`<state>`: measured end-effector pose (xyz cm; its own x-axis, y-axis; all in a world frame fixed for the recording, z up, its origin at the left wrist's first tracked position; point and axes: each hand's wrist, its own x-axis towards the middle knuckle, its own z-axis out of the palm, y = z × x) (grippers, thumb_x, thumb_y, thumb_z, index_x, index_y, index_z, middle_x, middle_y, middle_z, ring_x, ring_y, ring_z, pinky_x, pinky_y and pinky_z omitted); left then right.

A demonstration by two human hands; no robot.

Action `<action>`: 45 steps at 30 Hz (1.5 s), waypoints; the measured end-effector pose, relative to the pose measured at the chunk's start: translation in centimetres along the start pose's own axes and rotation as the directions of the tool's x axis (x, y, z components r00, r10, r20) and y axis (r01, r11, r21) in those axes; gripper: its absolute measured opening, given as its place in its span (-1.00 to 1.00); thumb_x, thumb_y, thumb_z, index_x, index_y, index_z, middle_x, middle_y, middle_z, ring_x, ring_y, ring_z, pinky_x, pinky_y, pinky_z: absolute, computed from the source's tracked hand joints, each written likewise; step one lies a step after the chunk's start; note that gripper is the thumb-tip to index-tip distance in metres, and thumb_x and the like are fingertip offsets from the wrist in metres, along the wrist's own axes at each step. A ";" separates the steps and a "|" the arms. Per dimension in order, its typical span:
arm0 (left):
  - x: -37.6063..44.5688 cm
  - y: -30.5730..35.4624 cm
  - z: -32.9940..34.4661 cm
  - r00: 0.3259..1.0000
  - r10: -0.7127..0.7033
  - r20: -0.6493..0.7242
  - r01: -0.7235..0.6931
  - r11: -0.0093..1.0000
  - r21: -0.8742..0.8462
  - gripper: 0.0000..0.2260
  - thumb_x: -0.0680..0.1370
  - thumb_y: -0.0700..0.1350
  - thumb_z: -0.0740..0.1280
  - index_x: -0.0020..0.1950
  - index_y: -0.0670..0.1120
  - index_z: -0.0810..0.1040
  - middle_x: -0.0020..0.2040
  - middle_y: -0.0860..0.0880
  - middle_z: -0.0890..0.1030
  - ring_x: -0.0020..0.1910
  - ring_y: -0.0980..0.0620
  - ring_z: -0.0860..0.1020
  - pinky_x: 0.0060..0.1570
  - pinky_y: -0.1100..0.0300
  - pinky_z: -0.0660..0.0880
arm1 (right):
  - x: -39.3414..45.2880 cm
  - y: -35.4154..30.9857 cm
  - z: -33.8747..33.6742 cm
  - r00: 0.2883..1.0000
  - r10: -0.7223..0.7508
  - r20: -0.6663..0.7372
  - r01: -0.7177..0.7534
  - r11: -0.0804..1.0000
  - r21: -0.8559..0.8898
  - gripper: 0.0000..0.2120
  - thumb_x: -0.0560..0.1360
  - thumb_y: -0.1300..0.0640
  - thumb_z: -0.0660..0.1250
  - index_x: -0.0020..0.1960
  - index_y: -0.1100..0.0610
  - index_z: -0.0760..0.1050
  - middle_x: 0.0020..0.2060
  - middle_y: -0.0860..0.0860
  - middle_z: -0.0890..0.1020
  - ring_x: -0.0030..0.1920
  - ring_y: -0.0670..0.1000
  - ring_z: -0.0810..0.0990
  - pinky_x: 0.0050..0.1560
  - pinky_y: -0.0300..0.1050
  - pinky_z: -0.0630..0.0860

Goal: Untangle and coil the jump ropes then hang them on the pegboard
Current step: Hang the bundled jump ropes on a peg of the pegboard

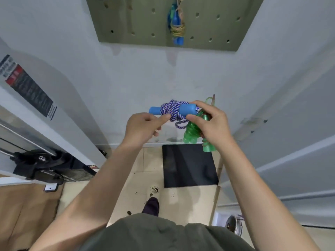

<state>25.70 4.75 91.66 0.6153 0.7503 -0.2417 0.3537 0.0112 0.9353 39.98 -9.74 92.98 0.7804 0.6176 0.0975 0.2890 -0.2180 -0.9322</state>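
The olive pegboard (126, 20) fills the top centre of the frame, fixed to the pale wall, and carries one coiled jump rope with blue handles (176, 24) hanging right of its middle. Lower centre, the tiled floor (181, 200) bears a black mat (189, 165) against the wall and small scattered debris (154, 190) just below the mat's left corner.

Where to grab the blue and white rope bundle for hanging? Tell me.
Grip the bare blue handle end sticking out on the left, coming from the left with the left hand. The middle is wrapped in rope, and the right hand already covers the other end.
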 end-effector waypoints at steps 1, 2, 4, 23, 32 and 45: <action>1.7 -0.1 -0.3 0.984 0.149 -0.103 -0.134 0.982 0.134 -0.66 0.33 0.19 0.57 -0.24 -0.05 0.59 -0.28 0.05 0.62 -0.33 0.11 0.55 -0.25 0.21 0.46 | 1.6 0.1 0.1 1.000 0.008 0.027 -0.007 0.999 -0.039 -0.67 0.40 0.21 0.53 0.15 0.06 0.64 -0.11 0.03 0.63 -0.24 -0.12 0.49 -0.15 -0.15 0.46; 3.4 0.1 -0.5 0.947 0.302 -0.111 -0.268 0.932 0.245 -0.64 0.28 0.18 0.61 -0.18 -0.02 0.58 -0.20 0.07 0.59 -0.22 0.10 0.52 -0.16 0.19 0.44 | 3.2 0.2 0.4 0.997 0.019 0.069 -0.015 0.998 -0.060 -0.66 0.40 0.22 0.53 0.16 0.07 0.64 -0.17 -0.05 0.62 -0.30 -0.18 0.48 -0.23 -0.27 0.44; 6.8 1.2 -0.9 0.898 0.422 0.122 -0.437 0.833 0.340 -0.41 0.21 0.18 0.64 0.15 0.05 0.56 0.07 0.09 0.55 0.04 0.08 0.50 0.05 0.17 0.41 | 6.3 -0.2 1.6 0.983 0.027 0.184 -0.019 0.999 -0.048 -0.67 0.41 0.25 0.52 0.16 0.10 0.64 -0.31 -0.24 0.58 -0.41 -0.24 0.49 -0.38 -0.44 0.39; 21.8 4.1 -1.3 0.971 0.136 0.199 -0.052 0.925 -0.378 -0.39 0.20 0.15 0.59 0.15 -0.04 0.53 -0.01 -0.01 0.65 -0.06 0.02 0.65 -0.02 -0.04 0.63 | 17.8 -1.7 5.3 0.933 0.268 0.240 -0.328 0.907 0.262 -0.68 0.31 -0.06 0.56 0.03 -0.03 0.69 -0.29 -0.08 0.57 -0.31 -0.02 0.49 -0.31 -0.18 0.44; 21.4 10.3 -1.9 0.883 0.380 0.275 -0.272 0.893 -0.359 -0.73 0.42 -0.06 0.54 0.10 0.06 0.63 0.00 -0.02 0.72 0.00 0.06 0.67 0.00 0.26 0.55 | 21.5 -6.8 1.5 0.969 0.026 0.246 -0.072 0.981 0.178 -0.95 0.48 0.15 0.48 -0.16 0.07 0.64 -0.48 0.03 0.43 -0.54 -0.01 0.28 -0.51 -0.24 0.24; 20.8 19.7 -1.4 0.826 0.533 0.184 -0.507 0.845 -0.169 -0.93 0.60 -0.25 0.34 -0.09 -0.17 0.54 -0.37 0.03 0.62 -0.44 0.15 0.51 -0.52 0.27 0.43 | 24.7 -11.7 -1.4 0.972 -0.169 0.164 0.168 0.986 0.016 -0.91 0.48 0.15 0.48 -0.17 0.13 0.62 -0.55 -0.09 0.38 -0.57 -0.03 0.28 -0.54 -0.24 0.29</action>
<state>44.53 21.53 105.43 0.8262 0.5044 0.2508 -0.1320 -0.2596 0.9567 56.60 7.01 106.73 0.6188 0.7610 0.1950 0.4072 -0.0984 -0.9080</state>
